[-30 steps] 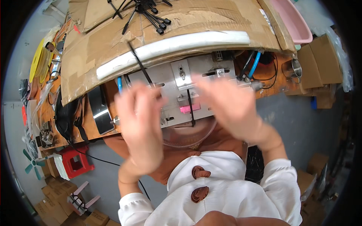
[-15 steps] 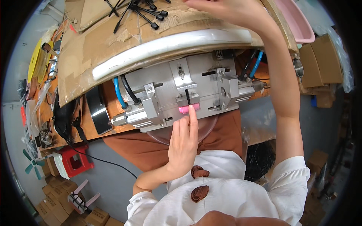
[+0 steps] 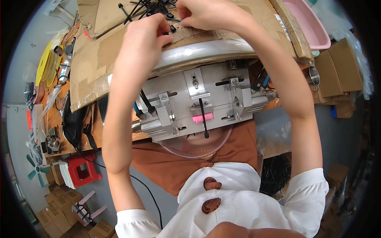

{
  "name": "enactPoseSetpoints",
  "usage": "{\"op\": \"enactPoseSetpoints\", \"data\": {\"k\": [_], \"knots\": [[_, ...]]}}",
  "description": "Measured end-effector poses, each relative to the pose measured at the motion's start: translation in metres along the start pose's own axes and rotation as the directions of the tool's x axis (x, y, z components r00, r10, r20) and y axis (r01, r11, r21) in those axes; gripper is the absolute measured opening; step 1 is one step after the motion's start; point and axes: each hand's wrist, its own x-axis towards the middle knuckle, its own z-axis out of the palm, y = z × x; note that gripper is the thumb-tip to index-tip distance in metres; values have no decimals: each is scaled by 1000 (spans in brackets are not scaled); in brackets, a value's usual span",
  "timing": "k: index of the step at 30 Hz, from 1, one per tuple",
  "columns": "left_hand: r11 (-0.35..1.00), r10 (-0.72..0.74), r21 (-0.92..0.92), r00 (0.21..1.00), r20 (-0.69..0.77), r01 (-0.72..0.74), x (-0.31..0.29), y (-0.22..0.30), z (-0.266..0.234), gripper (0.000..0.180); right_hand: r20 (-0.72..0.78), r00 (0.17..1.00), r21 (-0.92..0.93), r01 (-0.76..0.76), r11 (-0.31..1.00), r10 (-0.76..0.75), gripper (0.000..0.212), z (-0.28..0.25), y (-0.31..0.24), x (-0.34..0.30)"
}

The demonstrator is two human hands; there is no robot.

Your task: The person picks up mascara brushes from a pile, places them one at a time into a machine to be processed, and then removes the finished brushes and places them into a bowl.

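My left hand [image 3: 145,39] reaches to the cardboard, its thumb and fingers closed on a black rod [image 3: 172,28] with a knobbed end. Beside it my right hand [image 3: 198,14] is closed too, its fingertips next to the pile of black rods [image 3: 152,7]; what they hold, if anything, is hidden. Below, a metal fixture [image 3: 182,111] lies on the bench. One black rod [image 3: 204,119] sits in its middle block, knob toward me, crossing over a pink cylinder [image 3: 198,118].
A white padded tube [image 3: 206,47] runs along the cardboard's [image 3: 95,51] front edge. Black and blue air hoses enter the fixture's sides. A clear round bowl [image 3: 170,148] is under the fixture at my lap. A pink basin [image 3: 313,23] stands far right, a red stool [image 3: 81,170] on the left.
My left hand has left the fixture and moved up to the black rods. The right hand has shifted left and nearer. The rod in the fixture now shows its knobbed end, uncovered.
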Motion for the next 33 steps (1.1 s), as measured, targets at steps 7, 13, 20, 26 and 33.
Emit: {"op": "enactPoseSetpoints", "data": {"k": [7,13,20,26,33], "knots": [[758,-84,-637,989,121,142,-52,-25,-87,17,20,998,114,55,992,-57,19,-62,-10,-43],[977,-25,-212,958,-285,-38,-139,45,14,48,55,958,585,-260,768,282,20,-78,0,-105],[998,-11,-66,1000,-27,9,-200,83,109,78,-165,947,921,48,387,275,34,-56,9,-158],[989,3,146,1000,26,-7,-193,81,107,72,-384,859,797,124,591,338,21,-28,-35,-181],[976,218,38,957,-191,-215,-108,60,48,56,-363,930,296,52,954,62,57,74,-83,-238]]}}
